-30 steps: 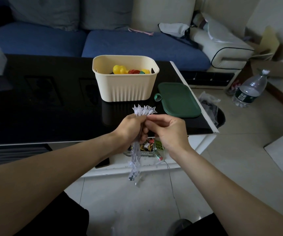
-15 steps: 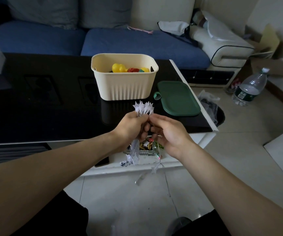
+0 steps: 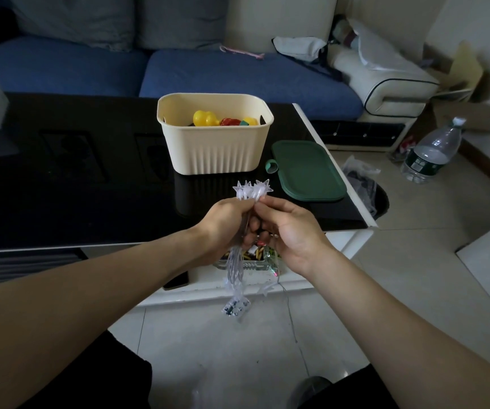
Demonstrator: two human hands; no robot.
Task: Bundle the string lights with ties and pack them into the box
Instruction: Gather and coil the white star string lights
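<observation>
Lower now hangs the loose tail of the clear star-shaped string lights [image 3: 252, 191], gripped by the left hand [image 3: 226, 219], pinched by the right hand [image 3: 289, 228] (before the cream ribbed plastic box [image 3: 214, 149]); slippage could unravel it.

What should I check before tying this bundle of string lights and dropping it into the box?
1. Bundle held: left hand grips the string lights mid-length. Ok.
2. Right hand pinches the strands just under the star tips. Ok.
3. Tie on the bundle: none visible. Cannot tell.
4. Loose ends: strands and a thin wire dangle below the hands. Not ok.
5. Box open, green lid lying beside it. Ok.
6. Room in box: colourful toys already inside, depth hidden. Cannot tell.
</observation>
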